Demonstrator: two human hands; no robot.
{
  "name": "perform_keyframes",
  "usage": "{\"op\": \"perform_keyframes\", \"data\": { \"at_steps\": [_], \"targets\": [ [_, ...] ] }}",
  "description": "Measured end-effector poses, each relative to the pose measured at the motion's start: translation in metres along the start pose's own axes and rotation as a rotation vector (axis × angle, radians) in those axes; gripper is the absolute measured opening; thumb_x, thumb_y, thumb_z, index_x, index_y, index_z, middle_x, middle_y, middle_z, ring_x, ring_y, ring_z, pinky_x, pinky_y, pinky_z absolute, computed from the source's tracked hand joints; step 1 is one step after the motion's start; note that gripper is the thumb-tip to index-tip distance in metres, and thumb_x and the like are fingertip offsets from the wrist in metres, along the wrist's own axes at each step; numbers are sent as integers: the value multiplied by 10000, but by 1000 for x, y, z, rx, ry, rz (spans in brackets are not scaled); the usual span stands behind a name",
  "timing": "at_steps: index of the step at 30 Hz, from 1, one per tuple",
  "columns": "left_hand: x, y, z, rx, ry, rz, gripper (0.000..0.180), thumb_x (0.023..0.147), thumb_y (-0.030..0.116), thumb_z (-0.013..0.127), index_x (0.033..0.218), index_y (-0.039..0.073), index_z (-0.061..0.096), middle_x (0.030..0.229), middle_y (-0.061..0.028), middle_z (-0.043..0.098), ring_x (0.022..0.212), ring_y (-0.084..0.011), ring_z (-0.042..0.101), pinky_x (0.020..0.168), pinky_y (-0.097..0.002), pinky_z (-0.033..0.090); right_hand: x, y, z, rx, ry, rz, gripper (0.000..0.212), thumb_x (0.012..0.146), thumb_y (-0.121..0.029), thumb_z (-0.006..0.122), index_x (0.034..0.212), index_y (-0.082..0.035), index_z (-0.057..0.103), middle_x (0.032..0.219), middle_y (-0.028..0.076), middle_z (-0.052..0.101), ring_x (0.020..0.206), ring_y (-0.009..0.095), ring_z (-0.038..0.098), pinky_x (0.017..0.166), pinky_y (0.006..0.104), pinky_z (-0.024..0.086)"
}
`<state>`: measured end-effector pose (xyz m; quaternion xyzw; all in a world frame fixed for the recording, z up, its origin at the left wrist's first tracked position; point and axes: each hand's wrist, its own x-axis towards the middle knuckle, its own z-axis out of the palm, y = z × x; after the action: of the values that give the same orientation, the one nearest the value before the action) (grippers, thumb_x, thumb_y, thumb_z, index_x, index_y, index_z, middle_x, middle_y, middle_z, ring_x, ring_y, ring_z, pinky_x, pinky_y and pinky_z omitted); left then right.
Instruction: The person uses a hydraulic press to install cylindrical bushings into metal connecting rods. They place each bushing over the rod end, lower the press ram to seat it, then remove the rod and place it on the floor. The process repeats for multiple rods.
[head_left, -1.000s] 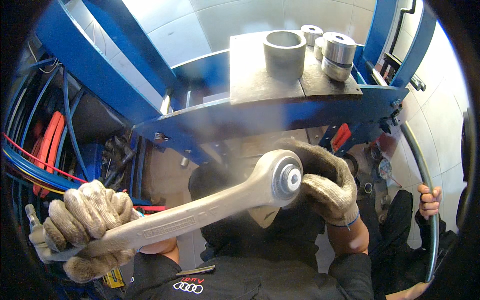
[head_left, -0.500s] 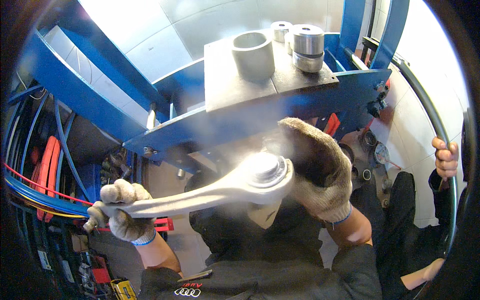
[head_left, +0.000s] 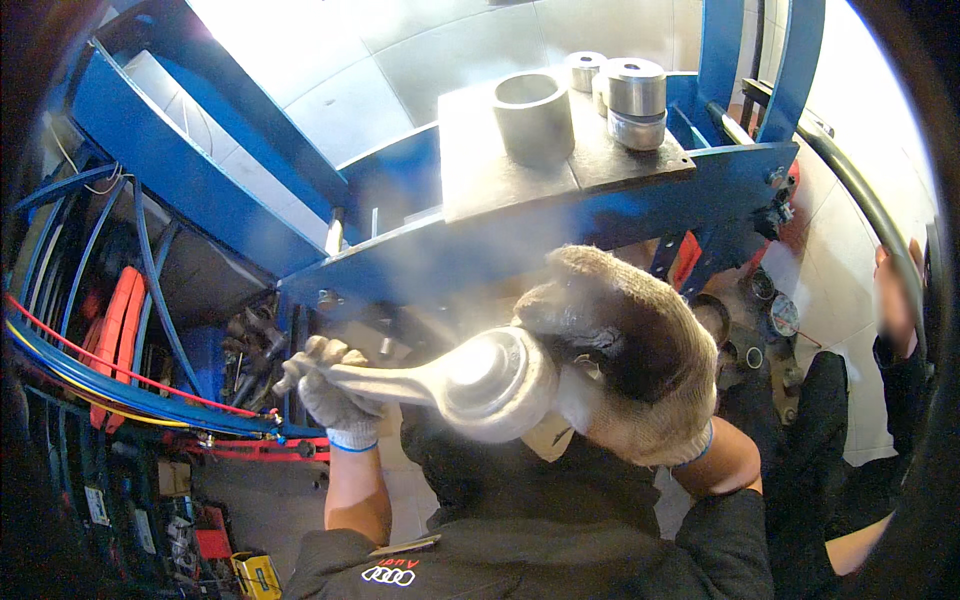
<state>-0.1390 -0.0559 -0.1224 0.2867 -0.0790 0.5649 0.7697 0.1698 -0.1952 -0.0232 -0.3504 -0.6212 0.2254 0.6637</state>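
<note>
A pale metal suspension control arm (head_left: 470,385) is held up in front of my chest. Its big round end, with a shiny bushing in it, tilts up toward me and catches glare. My left hand (head_left: 337,392), in a knitted work glove, is closed around the narrow end. Against the right side of the round end is my gloved right hand (head_left: 640,360), its fingers bent and the glove darkly stained; the round end hides part of its grip.
Beyond my hands stands a blue press frame (head_left: 400,250). On its metal plate (head_left: 465,170) sit a grey sleeve (head_left: 535,130) and several steel cylinders (head_left: 636,100). Coloured hoses (head_left: 130,395) hang left. At right, another person's hand (head_left: 895,295) is by a long dark bar (head_left: 850,180).
The control arm's narrow end has swung to the right with my left hand, and its round end has tipped up and shifted left. The other person's hand has moved slightly.
</note>
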Motion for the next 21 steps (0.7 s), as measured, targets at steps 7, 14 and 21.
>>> {"op": "perform_keyframes", "data": {
  "at_steps": [7, 14, 21],
  "targets": [
    [-3, -1, -26, -78, 23, 16, 192, 927, 277, 714, 1014, 131, 624, 946, -28, 643, 927, -171, 604, 873, -351, 483, -3, -4, 9, 138, 33, 103, 617, 811, 42, 712, 1381, 46, 476, 1310, 191, 616, 1184, 264, 629, 1049, 398, 491],
    [6, 27, 9, -131, -174, 99, 299, 895, 277, 733, 638, 174, 621, 659, 69, 603, 620, -50, 505, 573, -243, 375, -4, 5, -6, 263, -7, 373, 418, 828, 103, 558, 1236, 44, 628, 1227, 149, 683, 1148, 205, 643, 1042, 340, 480],
    [79, 67, 82, 175, -1309, -466, 365, 970, 213, 502, 849, -57, 716, 796, -183, 678, 513, -179, 569, 419, -305, 409, -9, 20, -10, 173, -34, 354, 444, 803, 41, 637, 1246, 53, 617, 1269, 182, 655, 1145, 238, 646, 1033, 347, 492]
  ]
}}
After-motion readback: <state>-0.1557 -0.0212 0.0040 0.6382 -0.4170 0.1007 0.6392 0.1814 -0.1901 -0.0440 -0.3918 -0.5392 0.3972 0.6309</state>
